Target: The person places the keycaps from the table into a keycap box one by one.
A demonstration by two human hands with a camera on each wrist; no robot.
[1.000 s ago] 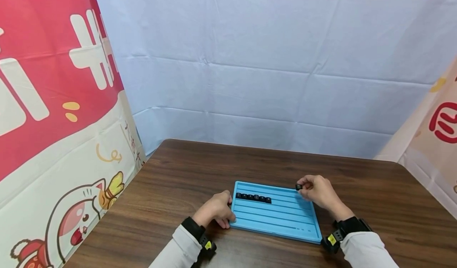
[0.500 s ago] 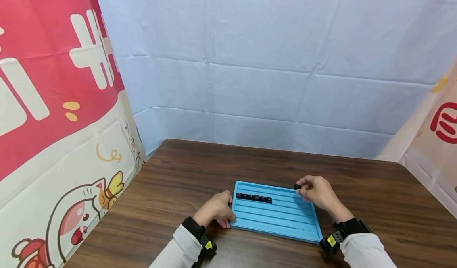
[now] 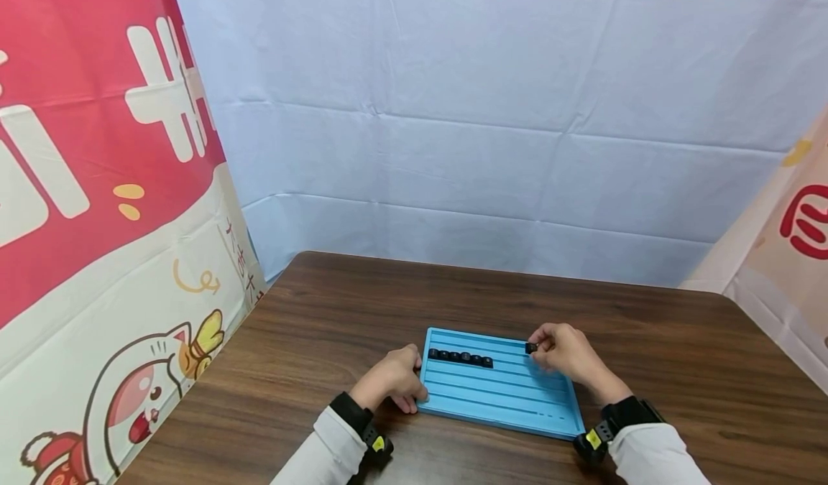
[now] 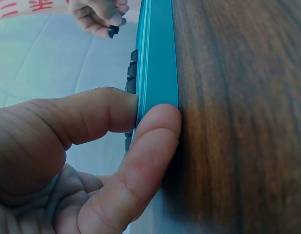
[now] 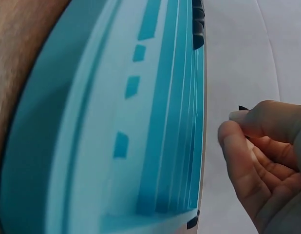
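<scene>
On the brown table (image 3: pixel 679 356), a blue grooved tray (image 3: pixel 504 399) is gripped at its left edge by the thumb and finger of the left hand (image 3: pixel 393 381). Over the tray's far right part, 1 small black piece (image 3: pixel 531 348) is pinched by the right hand (image 3: pixel 568 352), while 6 lined-up black keycaps (image 3: pixel 460 358) are held in a groove at the far left.

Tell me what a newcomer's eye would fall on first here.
Probably the bright blue tray on the dark wooden table, with a row of small black pieces toward its far left corner. Next, perhaps, the right hand, pinching another black piece near the far right corner, and the left hand gripping the left edge.
</scene>
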